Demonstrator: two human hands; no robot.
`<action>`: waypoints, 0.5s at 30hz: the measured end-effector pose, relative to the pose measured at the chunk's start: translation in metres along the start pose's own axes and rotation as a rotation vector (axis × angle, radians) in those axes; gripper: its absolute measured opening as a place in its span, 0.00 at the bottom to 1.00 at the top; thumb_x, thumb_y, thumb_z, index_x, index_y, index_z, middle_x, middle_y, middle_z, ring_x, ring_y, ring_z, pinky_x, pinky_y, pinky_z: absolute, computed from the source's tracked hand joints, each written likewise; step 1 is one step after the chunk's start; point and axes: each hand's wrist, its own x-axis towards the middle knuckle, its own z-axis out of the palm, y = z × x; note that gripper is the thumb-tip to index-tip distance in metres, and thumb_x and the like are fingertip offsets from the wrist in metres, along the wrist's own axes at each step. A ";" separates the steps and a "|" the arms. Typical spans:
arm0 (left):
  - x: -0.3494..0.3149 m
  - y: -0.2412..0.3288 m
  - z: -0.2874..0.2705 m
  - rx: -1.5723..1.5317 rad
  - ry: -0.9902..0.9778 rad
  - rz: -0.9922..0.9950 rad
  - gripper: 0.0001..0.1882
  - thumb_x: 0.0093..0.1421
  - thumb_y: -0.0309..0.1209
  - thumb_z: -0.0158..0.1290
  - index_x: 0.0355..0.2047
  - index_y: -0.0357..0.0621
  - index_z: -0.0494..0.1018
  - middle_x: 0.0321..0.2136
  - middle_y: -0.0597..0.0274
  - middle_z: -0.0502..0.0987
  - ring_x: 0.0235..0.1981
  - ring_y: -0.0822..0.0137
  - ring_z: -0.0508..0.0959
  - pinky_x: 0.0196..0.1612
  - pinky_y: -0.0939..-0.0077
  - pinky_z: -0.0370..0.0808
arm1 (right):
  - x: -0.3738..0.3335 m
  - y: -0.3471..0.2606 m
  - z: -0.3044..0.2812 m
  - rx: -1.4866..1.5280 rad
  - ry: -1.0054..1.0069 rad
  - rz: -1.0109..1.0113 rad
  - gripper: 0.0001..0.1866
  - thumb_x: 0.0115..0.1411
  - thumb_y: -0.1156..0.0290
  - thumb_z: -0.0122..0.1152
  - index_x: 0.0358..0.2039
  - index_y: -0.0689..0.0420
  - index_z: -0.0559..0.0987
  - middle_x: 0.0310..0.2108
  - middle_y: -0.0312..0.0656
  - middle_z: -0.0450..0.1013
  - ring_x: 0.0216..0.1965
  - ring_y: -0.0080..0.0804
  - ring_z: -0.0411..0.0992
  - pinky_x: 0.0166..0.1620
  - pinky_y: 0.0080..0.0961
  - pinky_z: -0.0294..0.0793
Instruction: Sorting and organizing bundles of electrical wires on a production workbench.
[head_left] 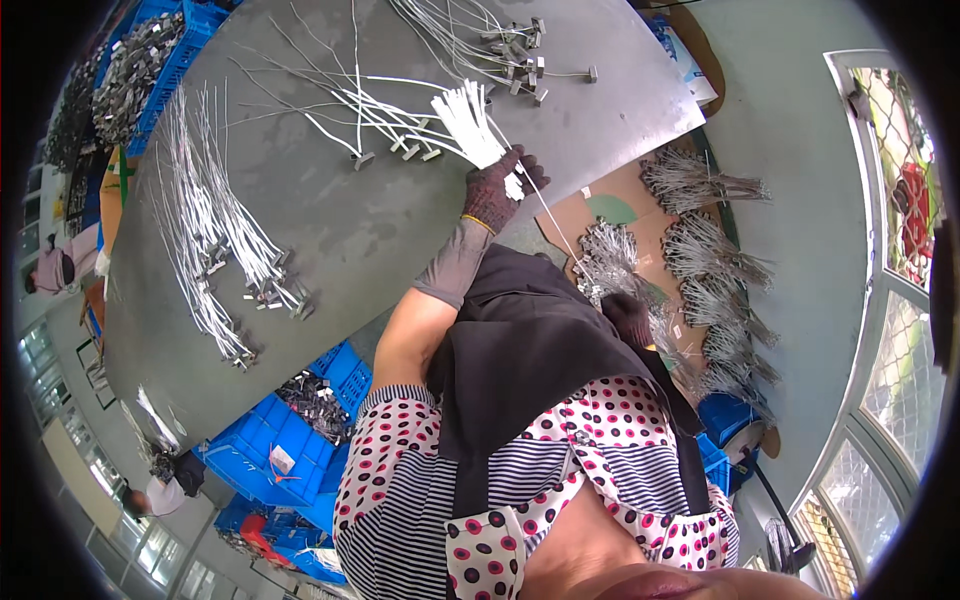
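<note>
The left hand [497,190] is curling its fingers tightly round the bundle [466,122]; a slackening grip might be letting pieces slip, and a snag might be tugging the strand [553,218] trailing below those fingers. The bundle is looking white, fanning beyond them. The right hand's [628,318] finger state I cannot tell.

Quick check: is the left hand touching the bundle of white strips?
Touching: the head view shows the gloved left hand closed around the lower part of the white bundle, its strips fanning out above.
</note>
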 end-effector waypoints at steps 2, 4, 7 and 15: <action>-0.002 0.002 0.008 0.021 0.002 0.059 0.10 0.64 0.28 0.55 0.44 0.40 0.72 0.34 0.52 0.76 0.36 0.53 0.79 0.46 0.45 0.80 | -0.028 0.075 0.010 0.092 0.101 -0.205 0.14 0.57 0.62 0.62 0.33 0.62 0.82 0.25 0.44 0.76 0.28 0.27 0.73 0.35 0.30 0.72; -0.009 0.014 0.015 0.047 -0.020 0.141 0.10 0.64 0.29 0.55 0.44 0.40 0.72 0.33 0.53 0.76 0.35 0.55 0.79 0.45 0.46 0.81 | -0.056 0.034 -0.001 0.131 0.108 0.059 0.15 0.57 0.62 0.62 0.33 0.62 0.82 0.25 0.45 0.76 0.28 0.28 0.73 0.35 0.30 0.72; -0.018 0.030 0.032 0.066 -0.007 0.249 0.11 0.65 0.31 0.55 0.44 0.40 0.73 0.32 0.56 0.77 0.33 0.58 0.79 0.44 0.49 0.81 | -0.082 0.010 -0.017 0.246 0.140 0.387 0.15 0.56 0.62 0.63 0.33 0.64 0.81 0.25 0.46 0.76 0.29 0.30 0.74 0.36 0.30 0.72; -0.030 0.064 0.047 0.196 -0.081 0.459 0.12 0.65 0.35 0.56 0.45 0.41 0.74 0.32 0.57 0.78 0.30 0.58 0.80 0.39 0.52 0.83 | -0.068 0.082 -0.017 0.245 0.164 0.289 0.16 0.56 0.61 0.64 0.34 0.63 0.82 0.25 0.44 0.77 0.30 0.29 0.75 0.37 0.30 0.73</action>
